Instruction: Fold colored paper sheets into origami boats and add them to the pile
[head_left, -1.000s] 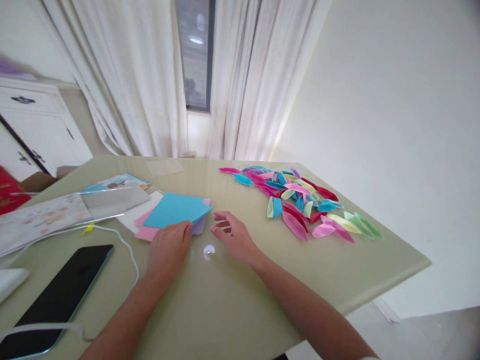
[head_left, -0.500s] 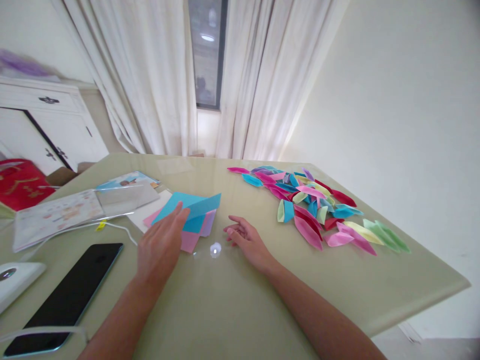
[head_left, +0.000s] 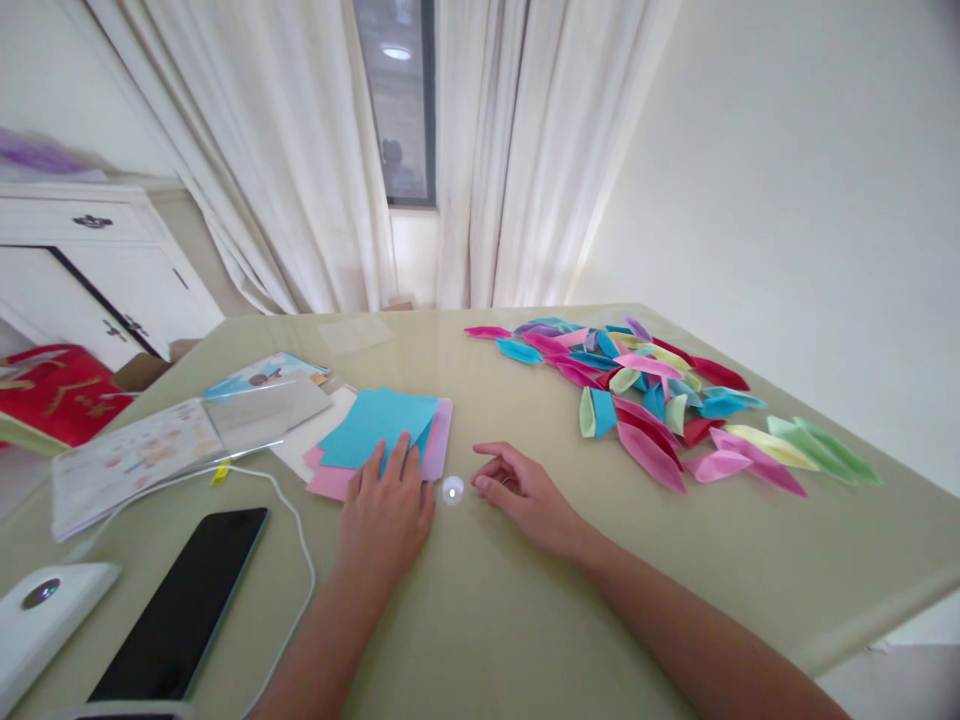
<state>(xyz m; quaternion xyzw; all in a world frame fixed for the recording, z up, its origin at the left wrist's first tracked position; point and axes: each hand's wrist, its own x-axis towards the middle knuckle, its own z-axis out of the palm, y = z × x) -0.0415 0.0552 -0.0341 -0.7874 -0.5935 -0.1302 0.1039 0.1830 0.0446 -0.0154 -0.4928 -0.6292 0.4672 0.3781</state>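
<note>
Tabletop [head_left: 510, 640] is seen from the head camera, bounded by a far edge [head_left: 435, 312] below the curtains [head_left: 300, 150] and by a right edge [head_left: 885, 615] that slants toward the lower right corner. Open room is left in the middle, between the paper stack and the heap of folded papers [head_left: 645, 455], and also along the near side, between the two forearms. Space on the left side is more crowded: a phone [head_left: 187, 600], a white cable [head_left: 310, 570], a white device [head_left: 45, 610] and a picture packet [head_left: 135, 455] are laid there, and the cable is curved close beside the left forearm.

The left hand [head_left: 386, 510] is held palm down, with fingers outstretched and slightly parted; their tips are rested on the near part of the blue paper [head_left: 379, 425]. That sheet is placed left of the middle, on top of pink paper [head_left: 330, 485] and purple paper [head_left: 441, 440] (both of which are shown only at the margins). A fold seems to be formed near its right corner, though it is partly covered by the fingers.

The right hand [head_left: 529, 500] is kept apart from the stack, with its index finger extended, the other fingers loosely curled and the thumb reaching toward the left. A bright round spot [head_left: 452, 490] is seen between the hands.
</note>
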